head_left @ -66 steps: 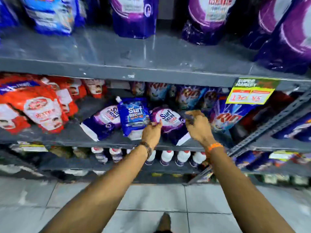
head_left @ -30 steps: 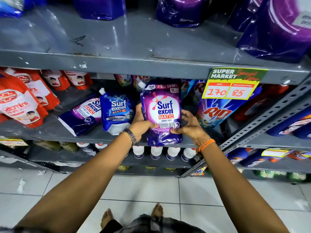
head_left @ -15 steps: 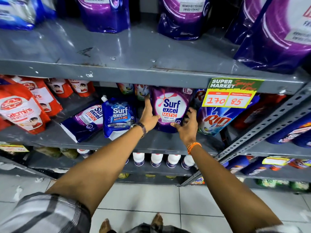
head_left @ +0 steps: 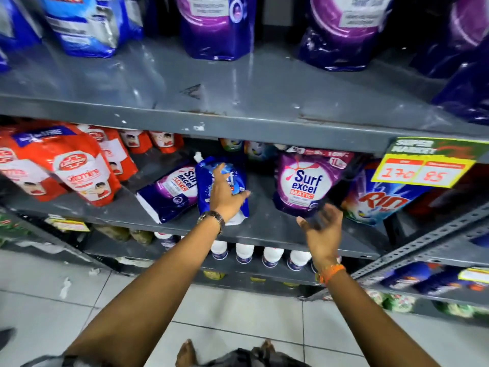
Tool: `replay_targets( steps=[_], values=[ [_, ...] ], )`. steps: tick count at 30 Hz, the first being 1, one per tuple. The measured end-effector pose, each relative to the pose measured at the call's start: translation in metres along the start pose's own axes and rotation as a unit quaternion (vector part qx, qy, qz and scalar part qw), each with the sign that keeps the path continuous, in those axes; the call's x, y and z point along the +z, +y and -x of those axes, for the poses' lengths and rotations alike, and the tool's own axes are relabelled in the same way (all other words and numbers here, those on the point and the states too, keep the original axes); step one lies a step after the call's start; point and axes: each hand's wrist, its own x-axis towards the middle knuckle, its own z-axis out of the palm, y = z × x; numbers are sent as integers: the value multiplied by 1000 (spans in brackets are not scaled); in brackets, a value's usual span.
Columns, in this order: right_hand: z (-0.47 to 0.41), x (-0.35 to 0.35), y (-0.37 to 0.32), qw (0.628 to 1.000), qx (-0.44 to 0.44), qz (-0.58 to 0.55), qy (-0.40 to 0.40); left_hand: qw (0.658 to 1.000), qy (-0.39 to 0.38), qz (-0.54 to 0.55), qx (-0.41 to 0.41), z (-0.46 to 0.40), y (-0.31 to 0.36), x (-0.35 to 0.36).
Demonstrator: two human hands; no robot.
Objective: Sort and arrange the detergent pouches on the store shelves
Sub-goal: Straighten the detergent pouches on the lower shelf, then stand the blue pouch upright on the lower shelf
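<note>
A purple Surf Excel pouch (head_left: 304, 184) stands upright on the middle shelf (head_left: 267, 229), with nothing holding it. My right hand (head_left: 321, 229) hovers just below and in front of it, fingers spread, holding nothing. My left hand (head_left: 225, 193) lies flat on the front of a blue Surf Excel pouch (head_left: 205, 186) to the left, fingers apart and thumb out, not closed around it. A second purple Surf Excel pouch (head_left: 172, 193) lies tilted on its side left of the blue one. Part of the blue pouch is hidden by my hand.
A blue Rin pouch (head_left: 381, 202) leans at the right under a yellow price tag (head_left: 420, 169). Red Lifebuoy pouches (head_left: 76, 168) fill the shelf's left end. Large purple and blue pouches (head_left: 217, 25) stand on the upper shelf (head_left: 238, 102). White-capped bottles (head_left: 244, 252) line the shelf below.
Both hands have let go of the purple pouch, which now stands upright. My left hand moved left onto the blue pouch. My right hand drew back and opened.
</note>
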Motion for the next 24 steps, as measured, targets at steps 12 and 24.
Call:
replay_targets(
  steps=[12, 24],
  values=[
    [-86, 186, 74, 971, 138, 92, -172, 971, 9, -85, -221, 7, -44, -70],
    [-53, 185, -6, 922, 281, 71, -256, 952, -136, 185, -204, 8, -53, -80]
  ],
)
